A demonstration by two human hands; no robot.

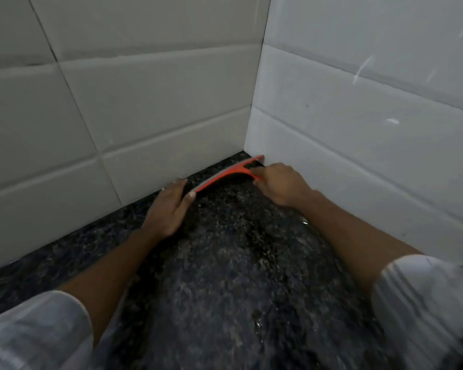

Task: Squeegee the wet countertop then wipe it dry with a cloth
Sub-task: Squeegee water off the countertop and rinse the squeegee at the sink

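A red squeegee (226,173) lies with its blade across the far corner of the dark speckled countertop (225,263), its right end against the right wall. My right hand (281,184) grips the squeegee's handle. My left hand (169,206) rests flat on the counter with its fingertips at the blade's left end, touching it. The counter surface glistens with water. No cloth is in view.
White tiled walls (145,116) meet in a corner (251,124) just behind the squeegee and close in the counter on the left and right. Both my forearms reach in from the bottom, with rolled white sleeves (417,303).
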